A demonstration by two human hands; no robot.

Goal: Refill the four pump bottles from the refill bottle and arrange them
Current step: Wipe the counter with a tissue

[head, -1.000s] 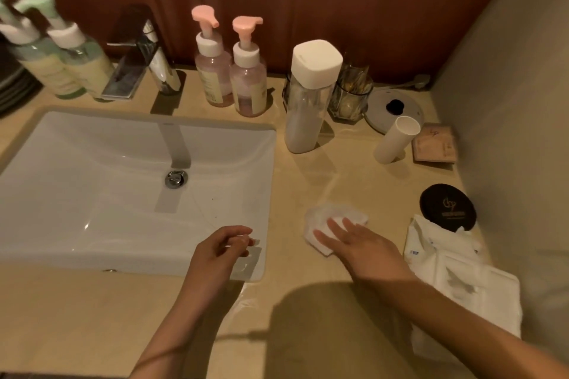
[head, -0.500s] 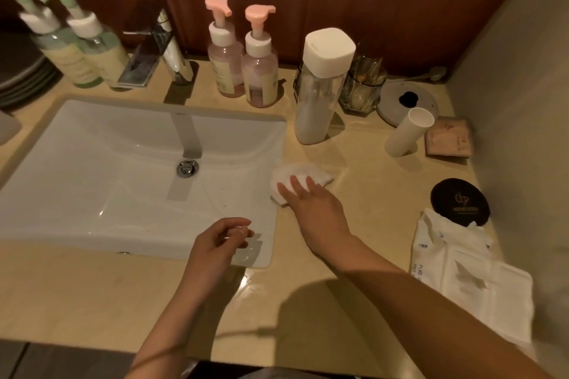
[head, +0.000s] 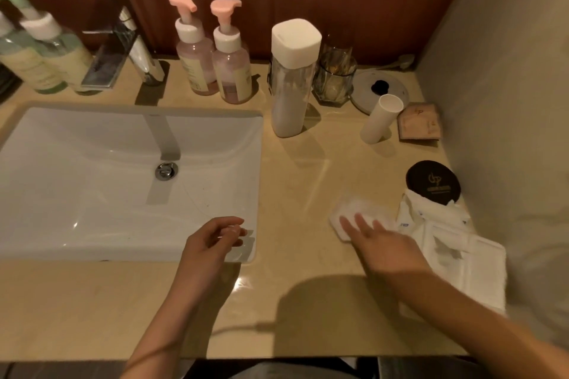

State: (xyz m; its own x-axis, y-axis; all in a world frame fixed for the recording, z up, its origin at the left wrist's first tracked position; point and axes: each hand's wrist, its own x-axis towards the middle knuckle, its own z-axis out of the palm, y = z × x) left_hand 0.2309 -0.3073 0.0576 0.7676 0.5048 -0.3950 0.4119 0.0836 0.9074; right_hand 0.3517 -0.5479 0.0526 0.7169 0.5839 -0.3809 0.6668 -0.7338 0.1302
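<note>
Two pink pump bottles (head: 197, 61) (head: 232, 71) stand side by side behind the sink. Two green pump bottles (head: 61, 55) (head: 17, 49) stand at the far left of the counter. The tall clear refill bottle (head: 292, 83) with a white square cap stands upright right of the pink pair. My right hand (head: 381, 243) presses a white tissue (head: 354, 215) flat on the counter with straight fingers. My left hand (head: 212, 243) hovers over the sink's front right corner, fingers loosely curled, holding nothing that I can see.
A white sink (head: 40, 243) fills the left, with a chrome faucet (head: 123, 43) behind it. On the right are a glass cup (head: 334, 80), a round lid (head: 369, 92), a white tube (head: 380, 120), a small packet (head: 418, 126), a black disc (head: 432, 181) and a tissue pack (head: 455, 243). A wall rises at the right.
My right hand has slid the tissue from near the sink's edge back to the right, beside the tissue pack. My left hand has stayed put.
</note>
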